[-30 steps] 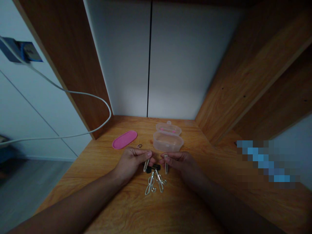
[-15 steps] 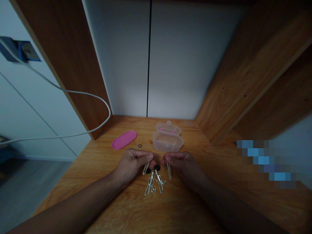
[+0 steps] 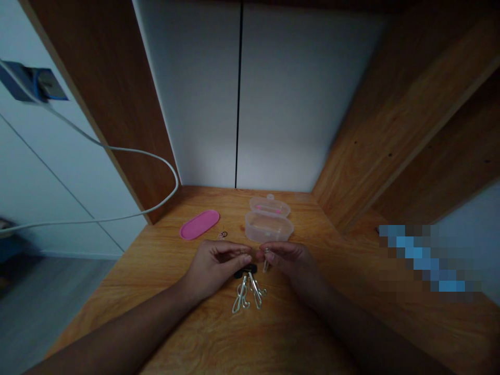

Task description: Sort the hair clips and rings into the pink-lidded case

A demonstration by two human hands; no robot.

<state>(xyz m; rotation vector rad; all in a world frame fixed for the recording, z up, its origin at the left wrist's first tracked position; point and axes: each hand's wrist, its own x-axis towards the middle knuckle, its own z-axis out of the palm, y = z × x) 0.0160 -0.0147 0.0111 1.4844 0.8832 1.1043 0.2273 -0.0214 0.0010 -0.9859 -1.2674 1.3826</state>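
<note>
My left hand is closed in a pinch, with a thin, pale piece of wire clip just showing between thumb and fingers. Close beside it, my right hand pinches another metal wire clip that hangs below the fingertips. The fingertips of both hands nearly meet. Just below them on the wooden desk lie several silvery wire clips with looped and hooked ends, fanned toward me. Black parts sit at their far end, partly hidden by my left thumb.
A clear plastic box stands behind my hands, its hinged lid thrown back. To the left lie a pink oval tray and some small rings. A white cable loops across the left side. Wooden panels flank the desk.
Both hands have turned in their pinch. The wire piece hanging from the left hand is now mostly hidden, and the right one shows less. The box, tray and lying clips stay put.
</note>
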